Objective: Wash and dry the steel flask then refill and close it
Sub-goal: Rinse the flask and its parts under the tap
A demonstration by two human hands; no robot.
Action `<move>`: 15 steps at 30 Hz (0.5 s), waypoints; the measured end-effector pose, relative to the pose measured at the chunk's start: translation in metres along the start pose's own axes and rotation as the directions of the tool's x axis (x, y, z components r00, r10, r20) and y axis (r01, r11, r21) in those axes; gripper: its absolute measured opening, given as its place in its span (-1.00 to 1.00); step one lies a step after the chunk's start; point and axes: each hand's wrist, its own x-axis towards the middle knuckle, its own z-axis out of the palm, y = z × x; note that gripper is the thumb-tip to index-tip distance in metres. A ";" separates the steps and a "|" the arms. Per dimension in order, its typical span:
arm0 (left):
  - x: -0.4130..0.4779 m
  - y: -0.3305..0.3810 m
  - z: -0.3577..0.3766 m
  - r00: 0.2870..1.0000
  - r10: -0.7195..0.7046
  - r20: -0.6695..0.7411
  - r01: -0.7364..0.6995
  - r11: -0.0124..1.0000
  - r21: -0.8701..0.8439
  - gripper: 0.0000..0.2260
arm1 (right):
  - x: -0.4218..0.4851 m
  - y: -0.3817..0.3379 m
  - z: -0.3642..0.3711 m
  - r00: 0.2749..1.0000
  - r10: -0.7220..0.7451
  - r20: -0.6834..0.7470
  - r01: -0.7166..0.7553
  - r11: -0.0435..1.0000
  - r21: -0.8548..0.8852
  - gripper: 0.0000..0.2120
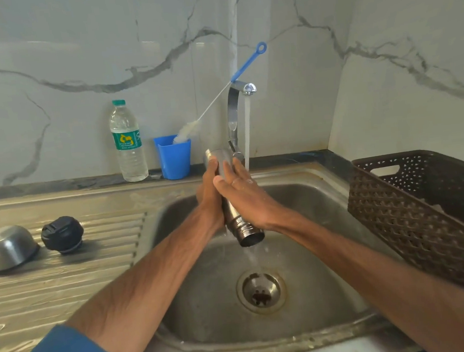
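Note:
The steel flask [245, 230] is held tilted over the sink [296, 198], base up and away from me, open mouth down toward me. My left hand [210, 197] grips its left side. My right hand [243, 194] lies flat on its right side with fingers straight. Water runs from the tap [242, 89] just right of the flask and drips from the mouth. On the draining board at left sit the black stopper [62, 235] and the steel cup lid [7, 247], upside down.
At the back wall stand a plastic water bottle [127, 145] and a blue cup [174, 158] holding a blue-handled bottle brush [213, 99]. A brown plastic basket [422, 216] sits right of the sink. The drain [260, 291] is below the flask.

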 end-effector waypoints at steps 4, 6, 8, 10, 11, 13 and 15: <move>-0.017 0.006 0.003 0.994 -0.105 0.018 0.104 0.991 0.081 -0.53 | 0.000 0.004 -0.006 0.995 -0.086 -0.043 0.083 0.995 -0.060 -0.41; -0.026 0.008 0.010 0.991 -0.123 0.045 0.116 0.983 0.141 -0.54 | 0.008 0.009 -0.013 0.990 -0.063 -0.127 0.062 0.998 -0.012 -0.43; -0.031 0.007 0.018 0.985 -0.145 0.094 0.130 0.980 0.149 -0.52 | 0.016 0.012 -0.023 0.980 -0.009 -0.198 0.020 0.998 0.054 -0.43; -0.041 0.008 0.026 0.981 -0.101 0.164 0.080 0.988 0.131 -0.54 | 0.020 0.014 -0.029 0.968 0.020 -0.252 0.025 0.985 0.173 -0.45; -0.044 0.010 0.029 0.978 -0.088 0.189 0.069 0.992 0.107 -0.55 | 0.019 0.014 -0.030 0.962 0.033 -0.269 0.031 0.973 0.229 -0.46; -0.044 0.011 0.031 0.974 -0.072 0.215 0.056 0.995 0.080 -0.59 | 0.021 0.012 -0.024 0.957 0.067 -0.282 0.029 0.946 0.323 -0.45; -0.034 0.008 0.026 0.986 -0.023 0.167 0.007 0.996 0.092 -0.62 | 0.020 0.010 -0.014 0.964 0.109 -0.243 0.005 0.905 0.425 -0.40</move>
